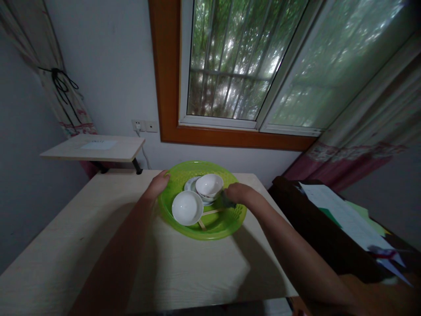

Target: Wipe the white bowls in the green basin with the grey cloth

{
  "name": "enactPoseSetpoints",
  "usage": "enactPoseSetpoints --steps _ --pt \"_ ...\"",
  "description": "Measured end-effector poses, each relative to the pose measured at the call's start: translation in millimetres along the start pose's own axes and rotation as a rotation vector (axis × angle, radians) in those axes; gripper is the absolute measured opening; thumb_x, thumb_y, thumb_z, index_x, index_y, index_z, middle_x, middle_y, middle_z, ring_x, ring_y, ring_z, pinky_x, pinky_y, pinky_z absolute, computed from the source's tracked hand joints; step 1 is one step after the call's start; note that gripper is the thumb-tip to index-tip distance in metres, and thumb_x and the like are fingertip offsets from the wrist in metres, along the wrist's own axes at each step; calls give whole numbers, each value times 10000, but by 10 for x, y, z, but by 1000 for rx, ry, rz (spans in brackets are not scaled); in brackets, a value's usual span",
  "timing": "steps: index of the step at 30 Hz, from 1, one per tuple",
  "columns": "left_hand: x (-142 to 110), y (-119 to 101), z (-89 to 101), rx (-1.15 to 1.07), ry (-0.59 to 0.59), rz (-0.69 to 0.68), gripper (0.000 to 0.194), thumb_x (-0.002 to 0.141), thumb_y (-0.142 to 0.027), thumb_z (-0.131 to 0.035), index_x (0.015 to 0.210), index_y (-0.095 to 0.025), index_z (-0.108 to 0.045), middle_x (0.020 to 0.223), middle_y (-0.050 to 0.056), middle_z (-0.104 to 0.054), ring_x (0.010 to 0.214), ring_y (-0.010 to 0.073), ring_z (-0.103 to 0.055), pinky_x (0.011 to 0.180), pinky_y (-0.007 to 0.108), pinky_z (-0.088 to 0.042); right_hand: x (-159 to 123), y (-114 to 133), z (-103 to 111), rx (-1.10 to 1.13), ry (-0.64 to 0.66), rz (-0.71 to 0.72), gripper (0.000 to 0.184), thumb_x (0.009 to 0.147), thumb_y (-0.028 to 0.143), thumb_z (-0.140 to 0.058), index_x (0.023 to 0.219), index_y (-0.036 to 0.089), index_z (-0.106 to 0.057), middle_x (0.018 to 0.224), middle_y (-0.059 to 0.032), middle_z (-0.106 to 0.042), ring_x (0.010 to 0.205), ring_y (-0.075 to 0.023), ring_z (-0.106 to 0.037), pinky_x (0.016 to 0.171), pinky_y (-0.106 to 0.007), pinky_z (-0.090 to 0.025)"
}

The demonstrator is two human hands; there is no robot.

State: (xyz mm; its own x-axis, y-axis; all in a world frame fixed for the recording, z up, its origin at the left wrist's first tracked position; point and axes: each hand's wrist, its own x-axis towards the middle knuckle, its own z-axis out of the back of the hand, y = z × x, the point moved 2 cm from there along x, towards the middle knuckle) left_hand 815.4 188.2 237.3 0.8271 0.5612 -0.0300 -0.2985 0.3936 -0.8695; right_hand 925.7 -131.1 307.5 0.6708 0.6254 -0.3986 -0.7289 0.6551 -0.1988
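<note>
A light-green plastic basin [202, 233] stands on the table. My left hand [158, 184] is closed on its left rim, thumb over the edge. Over the basin's right side, my right hand [238, 193] is closed on a dark grey-green pad or cloth [228, 200], whose exact kind is unclear. Just left of that hand is a white bowl [209, 184], apparently stacked on another bowl. Beneath them a plate [190, 183] shows in part. Another white bowl [187, 208] sits at the front left of the basin, with wooden chopsticks [212, 212] beside it.
A small raised shelf [72, 147] with a paper label stands at the table's back left. Behind are a wall socket [144, 126] and a barred window [237, 66]. Papers [342, 215] lie on dark furniture to the right. The pale wooden table [197, 272] ends near me.
</note>
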Motion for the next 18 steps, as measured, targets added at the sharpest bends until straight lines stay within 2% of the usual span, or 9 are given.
enactPoseSetpoints --steps 5,9,12,14,18 --pt "23 7 6 48 -4 -12 369 1002 -283 -489 1284 -181 -704 1268 133 -749 1065 236 -717 910 307 -534 -299 260 -24 39 30 177 375 967 358 -541 984 114 -826 941 -208 -788 891 -301 -751 783 -376 -549" --pt "30 21 7 56 1 -17 384 1002 -293 -486 1307 -187 -695 1282 137 -743 1073 246 -713 930 328 -533 -503 347 39 188 132 341 436 978 464 -541 946 145 -836 826 -138 -783 782 -242 -724 759 -323 -523" --pt "28 24 10 60 -10 -27 380 1001 -301 -484 1295 -191 -697 1288 137 -740 1068 245 -714 929 329 -534 -585 327 75 256 200 336 500 1021 467 -455 975 154 -843 848 -121 -788 761 -218 -712 741 -302 -505" --pt "30 32 10 53 -13 -21 367 997 -300 -487 1276 -199 -704 1265 128 -751 1048 241 -718 913 324 -538 -583 289 68 243 199 290 504 1032 445 -436 1010 147 -842 895 -134 -793 773 -223 -712 733 -304 -498" --pt "50 62 3 55 -1 -38 376 993 -313 -484 1280 -198 -698 1238 128 -759 993 234 -727 875 321 -544 -468 195 3 81 85 210 451 1010 454 -493 1060 166 -835 1003 -163 -792 908 -282 -721 808 -354 -507"
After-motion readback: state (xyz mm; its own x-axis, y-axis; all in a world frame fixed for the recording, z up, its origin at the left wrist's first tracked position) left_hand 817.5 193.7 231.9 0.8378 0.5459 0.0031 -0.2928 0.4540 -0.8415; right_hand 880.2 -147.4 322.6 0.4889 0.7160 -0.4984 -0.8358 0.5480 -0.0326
